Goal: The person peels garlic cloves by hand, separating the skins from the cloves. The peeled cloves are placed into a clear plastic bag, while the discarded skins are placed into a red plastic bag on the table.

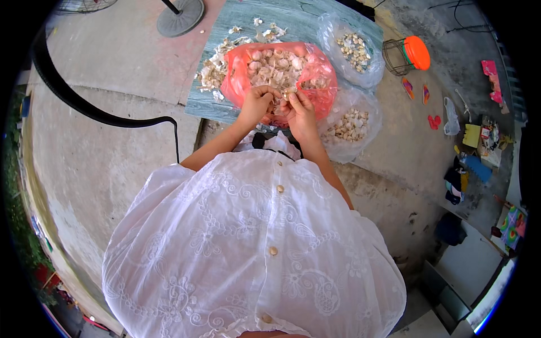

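Observation:
My right hand [301, 110] pinches a garlic clove [289, 91] between thumb and fingertips, over the near side of an open red plastic bag [236, 72]. Close beside it, my left hand [258, 103] has its thumb and fingers bent together; whether anything is between them is too small to tell. Garlic bulbs [297, 63] and loose papery skins fill the red bag. To its right lie two clear plastic bags: the near one [372, 126] holds unpeeled-looking cloves [350, 124], the far one [331, 27] smaller pale and brownish pieces [354, 50].
A heap of garlic skins [211, 72] lies left of the red bag on the blue-green wood-grain tabletop [296, 14]. A round stand base [181, 19] is at far left. Beyond the right edge are a wire-frame item with an orange top [417, 53] and sandals [408, 88]. A black strap [97, 112] hangs at left.

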Motion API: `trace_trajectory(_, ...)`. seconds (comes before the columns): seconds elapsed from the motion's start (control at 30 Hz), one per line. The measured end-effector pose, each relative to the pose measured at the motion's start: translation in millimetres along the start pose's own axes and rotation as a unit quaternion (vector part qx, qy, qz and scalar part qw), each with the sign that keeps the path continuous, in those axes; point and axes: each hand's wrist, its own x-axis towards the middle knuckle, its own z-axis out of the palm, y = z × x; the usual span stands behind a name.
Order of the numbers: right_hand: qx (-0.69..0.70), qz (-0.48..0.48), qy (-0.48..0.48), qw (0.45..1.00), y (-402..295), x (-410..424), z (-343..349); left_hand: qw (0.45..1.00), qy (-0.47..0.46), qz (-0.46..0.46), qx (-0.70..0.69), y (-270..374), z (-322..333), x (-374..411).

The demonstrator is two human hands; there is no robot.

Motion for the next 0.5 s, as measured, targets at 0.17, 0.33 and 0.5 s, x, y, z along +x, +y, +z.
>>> trace_trajectory(0.17,0.025,0.012,-0.019,0.999,-29.1,-1.8,25.2,0.939,-0.052,-0.128,-0.315,4.1,-12.1,4.7)
trace_trajectory(0.33,-0.039,0.04,-0.04,0.998,-16.6,13.8,-24.7,0.942,-0.103,-0.123,-0.293,13.3,-10.2,0.8)
trace_trajectory(0.5,-0.399,-0.113,0.03,0.909,-12.9,7.3,6.8,0.963,-0.121,-0.102,-0.219,17.4,-5.4,-2.9)
